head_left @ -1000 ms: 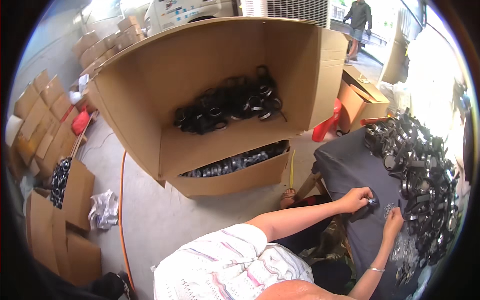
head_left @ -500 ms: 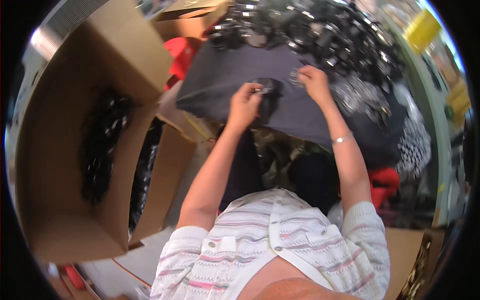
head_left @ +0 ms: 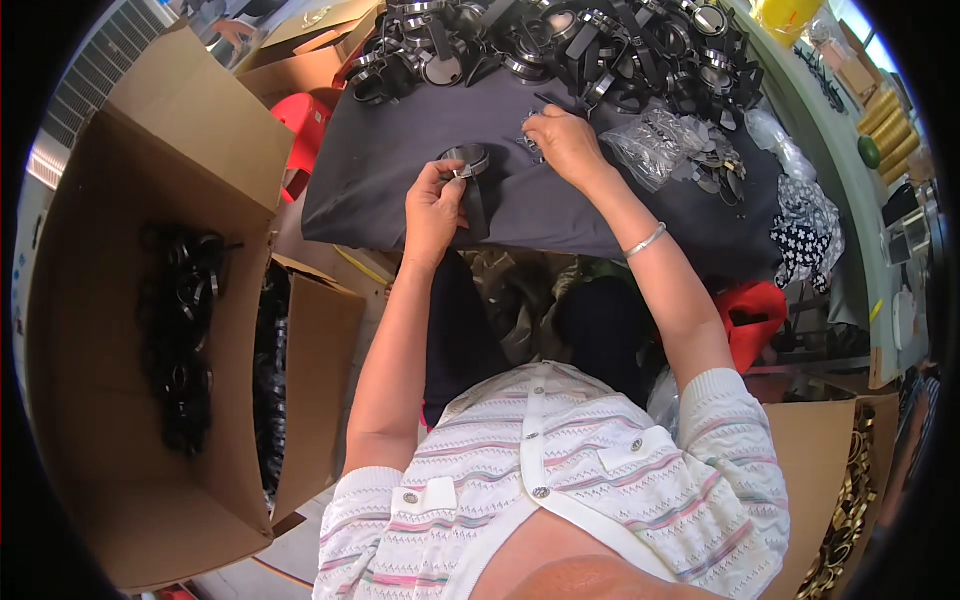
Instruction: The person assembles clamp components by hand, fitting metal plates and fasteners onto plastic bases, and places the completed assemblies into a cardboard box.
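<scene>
In left hand (head_left: 434, 205): metal ring clamp (head_left: 466, 160).

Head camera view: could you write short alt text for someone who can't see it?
Seen from above, a seated person's left hand holds a black ring clamp on a dark cloth-covered table, while the right hand picks at small metal parts. A pile of similar clamps lies beyond, and an open cardboard box holding more stands at the left.

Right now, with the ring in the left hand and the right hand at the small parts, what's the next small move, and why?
Probably bring the right hand back to the ring. The left hand holds the ring and its strap on the dark cloth, while the right fingers pinch at small metal parts beside it.
</scene>
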